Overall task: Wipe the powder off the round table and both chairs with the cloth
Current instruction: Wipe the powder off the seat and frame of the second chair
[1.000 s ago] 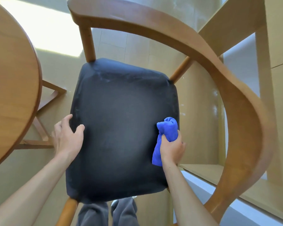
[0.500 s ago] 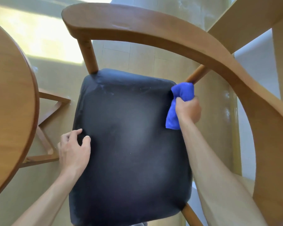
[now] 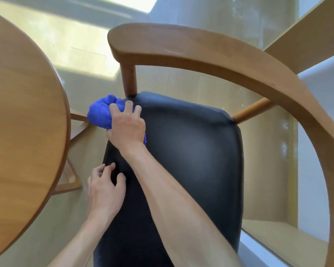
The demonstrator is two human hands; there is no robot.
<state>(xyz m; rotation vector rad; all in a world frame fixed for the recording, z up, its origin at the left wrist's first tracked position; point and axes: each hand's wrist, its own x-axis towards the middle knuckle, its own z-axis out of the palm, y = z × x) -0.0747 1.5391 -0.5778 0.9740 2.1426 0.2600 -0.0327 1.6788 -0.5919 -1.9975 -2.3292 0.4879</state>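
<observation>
A wooden chair with a black padded seat (image 3: 191, 151) and a curved wooden backrest (image 3: 201, 49) fills the view below me. My right hand (image 3: 126, 128) grips a bunched blue cloth (image 3: 101, 114) and presses it on the seat's far left corner, beside the backrest post. My left hand (image 3: 104, 189) rests on the seat's left edge, nearer to me, with fingers bent over the rim. The round wooden table (image 3: 21, 116) lies at the left. A few faint pale specks show near the seat's far right corner.
The table's wooden base struts (image 3: 73, 132) show between the table and the chair. Pale tiled floor (image 3: 81, 54) lies beyond, with a bright sun patch. A wooden shelf unit (image 3: 297, 237) stands close on the right.
My right hand has swept the cloth from the seat's right side, along the far edge, to its far left corner. The left hand stays on the left edge. The view shifted left.
</observation>
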